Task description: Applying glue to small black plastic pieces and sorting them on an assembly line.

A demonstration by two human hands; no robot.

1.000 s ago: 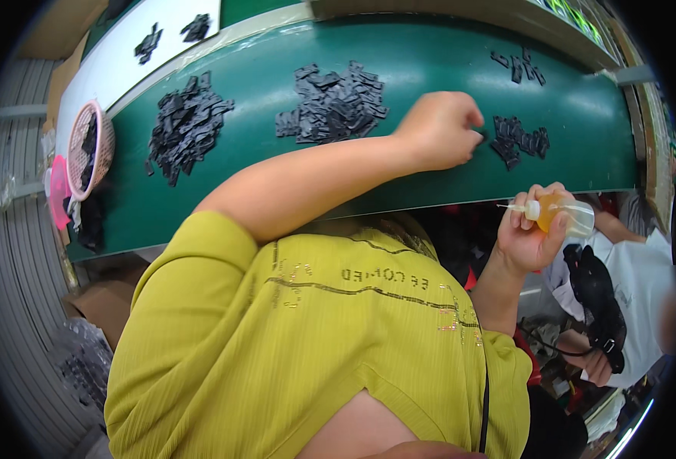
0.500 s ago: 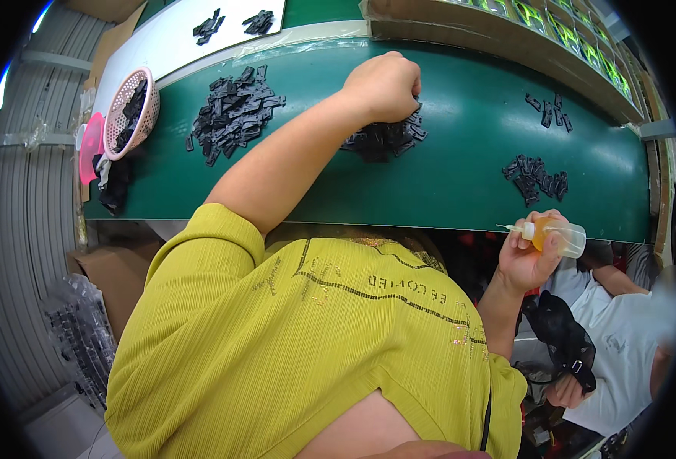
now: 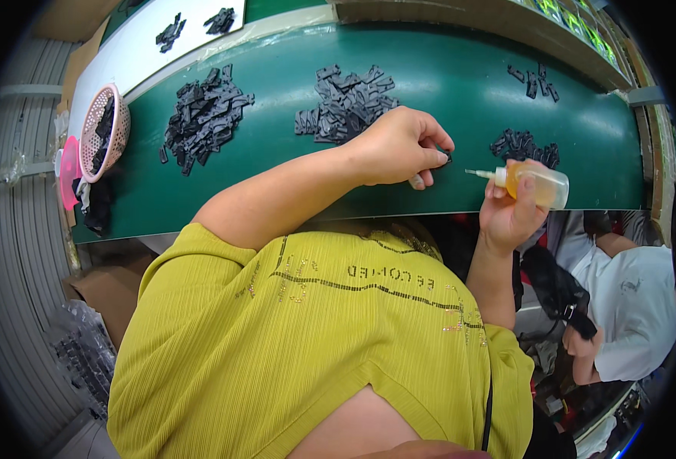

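My left hand (image 3: 407, 149) is over the green table, its fingers and thumb pinched on a small black plastic part (image 3: 446, 157), mostly hidden by the fingertips. Facing it, my right hand (image 3: 512, 213) is wrapped round a clear squeeze bottle (image 3: 546, 188) with amber liquid inside. The bottle lies sideways, and its thin needle tip (image 3: 473, 172) points left at the pinched part, a small gap apart. Just beyond my left wrist is a heap of black parts (image 3: 353, 99). A smaller heap of the same parts (image 3: 525, 145) lies beyond the bottle.
At left on the green table (image 3: 277, 195) is a big heap of black parts (image 3: 204, 118), with a pink basket (image 3: 124, 134) beside it. A few loose parts (image 3: 535, 82) lie far right. Cardboard edging (image 3: 476, 34) borders the back. Another person in a white shirt (image 3: 636, 306) sits at right.
My left hand has come away from the middle heap, moving right and nearer, with a black part in its fingers. My right hand has lifted the bottle slightly over the table edge.
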